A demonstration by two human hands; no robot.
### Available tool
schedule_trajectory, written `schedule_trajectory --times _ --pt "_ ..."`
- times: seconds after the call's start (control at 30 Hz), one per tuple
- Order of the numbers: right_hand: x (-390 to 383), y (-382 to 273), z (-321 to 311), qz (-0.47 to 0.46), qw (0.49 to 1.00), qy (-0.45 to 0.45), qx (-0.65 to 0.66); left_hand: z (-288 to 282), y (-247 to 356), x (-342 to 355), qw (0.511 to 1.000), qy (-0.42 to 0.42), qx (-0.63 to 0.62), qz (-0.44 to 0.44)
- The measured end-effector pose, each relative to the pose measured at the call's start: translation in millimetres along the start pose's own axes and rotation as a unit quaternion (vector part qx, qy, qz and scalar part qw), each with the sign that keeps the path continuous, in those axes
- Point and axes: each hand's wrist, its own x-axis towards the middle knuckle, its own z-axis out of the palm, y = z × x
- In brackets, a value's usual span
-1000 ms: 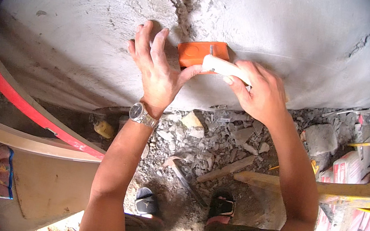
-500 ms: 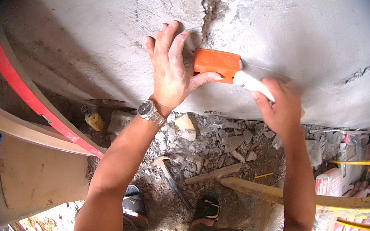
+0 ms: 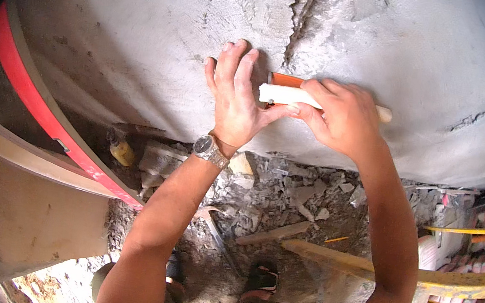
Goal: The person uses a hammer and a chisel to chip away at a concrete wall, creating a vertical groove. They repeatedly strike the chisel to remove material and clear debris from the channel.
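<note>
My left hand [image 3: 235, 91] lies spread on the grey plastered wall [image 3: 164, 47], its fingers stretched upward and its thumb along the lower side of an orange electrical box [image 3: 288, 80]. Closed around a white stick-like piece [image 3: 281, 95] is my right hand [image 3: 343, 116]. That piece lies level across the front of the box and covers much of it. Its paler, tan end [image 3: 385, 114] sticks out to the right of my fist. The exact kind of this piece does not show. My right fingertips are close to my left thumb.
A rough vertical groove [image 3: 300, 20] runs up the wall above the box. Rubble [image 3: 287, 189], a hammer [image 3: 217, 235] and a wooden board [image 3: 274, 233] lie below. A red level [image 3: 43, 111] leans at left near a yellow bottle [image 3: 122, 150]. A yellowish beam [image 3: 345, 262] crosses at right.
My right hand has moved left and up, bringing the white piece from the box's right end across its front. The left hand stays on the wall by the box. The view has shifted slightly.
</note>
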Motion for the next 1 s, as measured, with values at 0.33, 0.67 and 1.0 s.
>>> schedule_trajectory --times 0.33,0.67,1.0 --pt "-51.7 -6.6 -27.0 0.122 0.985 0.043 0.116 -0.5 0.5 -2.8 0.999 -0.029 -0.018 0.004" --pt "-150.3 -45.3 25.5 0.422 0.843 0.057 0.327 -6.1 10.9 1.7 0.998 -0.068 0.009 0.004" --pt "-45.4 -63.2 88.0 0.487 0.536 0.352 0.593 -6.7 14.2 0.2 0.999 -0.051 0.000 0.013"
